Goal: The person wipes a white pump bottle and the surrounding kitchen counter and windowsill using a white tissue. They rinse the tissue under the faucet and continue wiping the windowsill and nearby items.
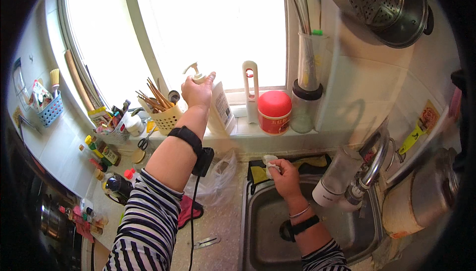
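My left hand (198, 89) grips a white pump bottle (221, 111) near its top, on the windowsill; the pump head stands above my fingers. Just right of the bottle are a white upright holder with a long slot (250, 92) and a red-lidded jar (274, 113). My right hand (285, 178) pinches a crumpled white tissue or cloth (272, 167) above the back rim of the steel sink (244, 211). Behind it, a yellow and black cloth (312, 163) lies along the sink's back edge.
Chopsticks fill a perforated holder (166, 121) left of the bottle. A curved chrome faucet (375, 163) with a filter rises right of the sink. On the counter lie a clear plastic bag (219, 182), a pink and black cloth (189, 211), a peeler-like tool (205, 242) and sauce bottles (115, 186).
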The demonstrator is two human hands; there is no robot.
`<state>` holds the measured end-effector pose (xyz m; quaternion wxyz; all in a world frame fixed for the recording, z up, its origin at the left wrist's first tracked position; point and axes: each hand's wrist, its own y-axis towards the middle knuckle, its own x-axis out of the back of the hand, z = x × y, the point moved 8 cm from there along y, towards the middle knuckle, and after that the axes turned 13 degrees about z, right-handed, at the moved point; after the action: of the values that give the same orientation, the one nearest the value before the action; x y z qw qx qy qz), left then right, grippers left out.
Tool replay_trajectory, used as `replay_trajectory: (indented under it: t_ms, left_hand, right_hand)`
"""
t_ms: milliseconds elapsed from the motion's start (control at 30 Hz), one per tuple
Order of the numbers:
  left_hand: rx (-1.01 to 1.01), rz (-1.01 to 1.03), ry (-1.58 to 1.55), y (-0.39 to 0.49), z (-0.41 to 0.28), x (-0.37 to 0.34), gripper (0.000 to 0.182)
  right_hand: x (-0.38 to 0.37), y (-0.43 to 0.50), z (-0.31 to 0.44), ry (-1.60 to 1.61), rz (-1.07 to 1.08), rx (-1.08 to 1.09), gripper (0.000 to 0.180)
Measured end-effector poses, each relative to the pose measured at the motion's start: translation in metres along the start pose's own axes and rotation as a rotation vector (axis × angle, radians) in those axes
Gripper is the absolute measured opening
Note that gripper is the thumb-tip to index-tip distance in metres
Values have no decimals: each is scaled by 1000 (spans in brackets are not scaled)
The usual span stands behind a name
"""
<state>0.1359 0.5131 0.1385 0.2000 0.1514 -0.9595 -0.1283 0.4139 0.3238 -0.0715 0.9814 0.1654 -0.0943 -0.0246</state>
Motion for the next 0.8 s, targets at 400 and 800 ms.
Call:
replay_trajectory:
  t_ms: [400, 800]
  left_hand:
    - [-196, 514, -386, 29, 22, -26, 56]
    - [-607, 6, 217, -65, -32, 22, 30]
  right_hand:
    - [-11, 2, -12, 27, -40, 3, 14]
    - [-2, 33, 10, -47, -269, 65, 16]
